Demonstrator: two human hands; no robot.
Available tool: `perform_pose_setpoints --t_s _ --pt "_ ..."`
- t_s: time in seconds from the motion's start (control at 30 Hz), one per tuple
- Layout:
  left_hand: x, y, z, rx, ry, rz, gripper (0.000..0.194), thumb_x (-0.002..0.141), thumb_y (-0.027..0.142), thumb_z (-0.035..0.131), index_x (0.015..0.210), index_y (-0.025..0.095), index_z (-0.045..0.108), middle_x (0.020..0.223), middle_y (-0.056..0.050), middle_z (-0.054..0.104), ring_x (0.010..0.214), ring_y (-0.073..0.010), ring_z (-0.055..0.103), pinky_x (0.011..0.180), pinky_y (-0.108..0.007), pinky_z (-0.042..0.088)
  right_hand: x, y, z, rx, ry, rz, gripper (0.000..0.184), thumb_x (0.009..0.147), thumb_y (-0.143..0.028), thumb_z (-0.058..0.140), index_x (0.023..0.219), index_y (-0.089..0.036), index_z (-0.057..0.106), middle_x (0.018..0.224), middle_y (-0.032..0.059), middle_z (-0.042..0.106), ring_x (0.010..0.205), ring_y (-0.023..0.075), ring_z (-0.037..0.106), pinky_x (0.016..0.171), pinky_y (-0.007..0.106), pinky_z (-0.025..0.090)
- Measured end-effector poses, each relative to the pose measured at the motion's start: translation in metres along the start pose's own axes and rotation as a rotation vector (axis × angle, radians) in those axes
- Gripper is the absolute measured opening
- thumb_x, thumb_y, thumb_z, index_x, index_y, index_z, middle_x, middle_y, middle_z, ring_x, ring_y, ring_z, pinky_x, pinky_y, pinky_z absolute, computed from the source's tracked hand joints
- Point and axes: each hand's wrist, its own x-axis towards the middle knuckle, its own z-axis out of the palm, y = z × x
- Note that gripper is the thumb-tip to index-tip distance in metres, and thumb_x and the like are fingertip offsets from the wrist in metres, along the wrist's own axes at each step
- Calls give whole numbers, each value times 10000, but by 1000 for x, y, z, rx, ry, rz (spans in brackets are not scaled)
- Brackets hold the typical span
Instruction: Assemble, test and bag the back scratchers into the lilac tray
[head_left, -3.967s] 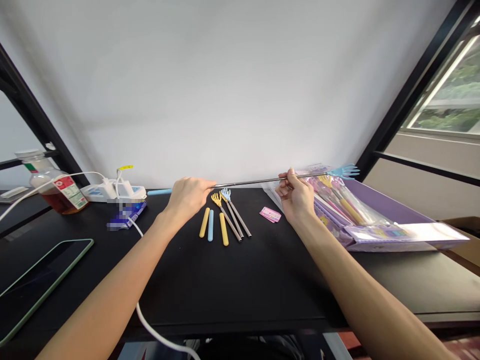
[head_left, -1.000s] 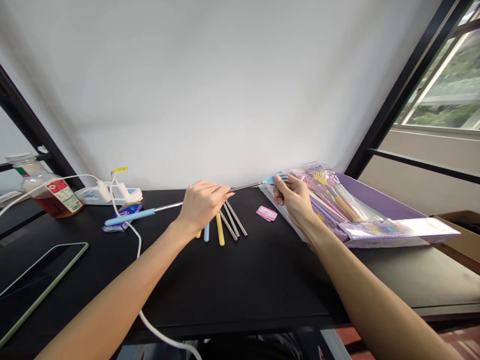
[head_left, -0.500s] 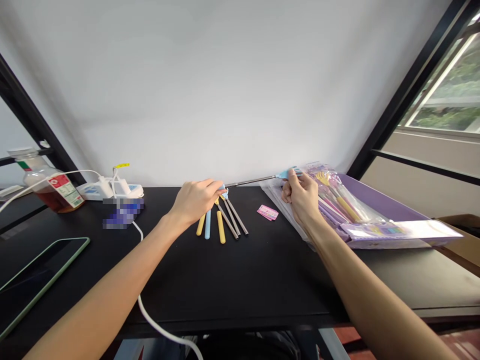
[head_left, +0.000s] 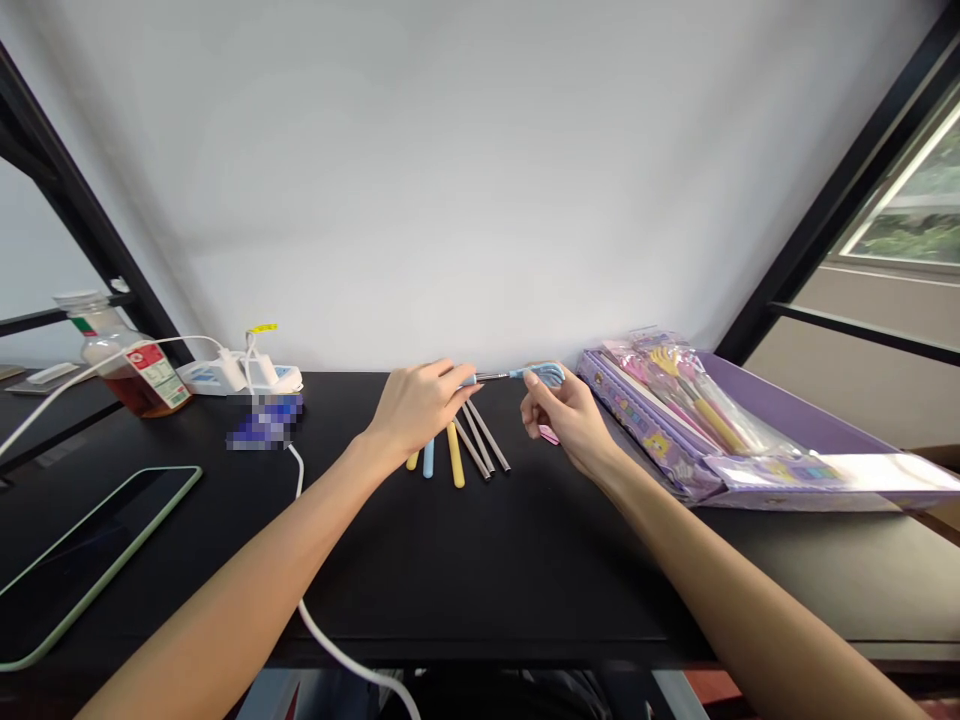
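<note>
Blue scratcher [head_left: 519, 374] hung left of the purple box [head_left: 787, 412], held at both ends; the step seemed to be adjusting its short exposed rod [head_left: 493, 377], and any push or pull called for aligned ends. Further from the box, the left hand [head_left: 418, 405], knuckles up, pinched the handle [head_left: 470, 380]; nearer it, the right hand [head_left: 568, 412] pinched the head [head_left: 553, 373], other fingers curled.

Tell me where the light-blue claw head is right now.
In the head view, the light-blue claw head is just right of centre, held by the right hand, with a short metal rod between it and the left hand.
</note>
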Motion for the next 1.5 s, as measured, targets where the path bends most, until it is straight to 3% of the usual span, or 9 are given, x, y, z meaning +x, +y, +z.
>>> perform_pose_setpoints --t_s 0.17,0.4,0.47,0.53,0.67,0.97,1.1,1.27,1.5 --pt "-1 -3 1 -96 36 55 196 1027 282 488 1075 175 645 928 -59 688 887 -195 637 815 -327 500 3 -6 -1 362 107 110 361 689 -420 876 837 -194 636 623 -33 624 552 93 577 564 210 509" --pt "2 17 10 -82 -8 76 266 1055 327 421 1150 189 627 860 -37 692 771 -170 661 624 -277 458 2 -1 15 432 7 159 276 676 -318 899 769 -142 709 641 -17 607 559 67 528 534 193 483" --pt "1 10 9 -53 -28 40 300 1059 358 403 1083 202 658 811 -26 691 726 -167 657 583 -278 427 7 -7 5 465 123 95 266 687 -283 896 719 -136 676 627 -23 586 516 48 476 463 168 430" --pt "-2 -9 4 -32 -57 -28 277 1047 353 439 1017 214 678 840 -24 715 746 -175 668 579 -279 416 15 -16 -22 527 395 8 285 715 -205 874 660 -145 601 639 -33 580 462 21 404 388 138 352" --pt "-8 -46 -7 16 -164 -148 125 967 247 572 982 212 691 929 -31 736 886 -221 679 650 -298 450 27 -26 -79 705 824 -150 289 948 -185 621 678 -178 518 577 -90 455 388 23 252 354 124 329" --pt "7 -10 7 33 -190 47 180 1018 243 492 1084 197 652 842 -34 690 826 -203 644 712 -303 452 14 -17 -34 426 390 -6 172 844 -266 717 727 -163 644 569 -23 528 465 77 443 494 216 488" --pt "7 -12 6 -4 -231 -26 143 1017 242 497 1011 189 630 877 -37 725 821 -203 663 731 -302 449 20 -28 -53 360 614 -155 376 902 -421 689 649 -168 574 498 -61 439 394 56 353 422 195 415" --pt "16 -6 0 10 -333 -133 107 987 225 516 948 221 617 777 -10 716 728 -218 656 599 -296 373 26 -46 -78 525 937 -218 478 1049 -305 451 591 -168 469 480 -82 359 370 35 258 380 161 317" --pt "13 -19 6 103 -353 -213 119 952 163 510 903 216 604 725 -19 685 678 -230 639 566 -311 325 22 -52 -104 579 1016 -248 470 1053 -305 433 599 -185 445 482 -81 349 378 42 314 397 151 368"
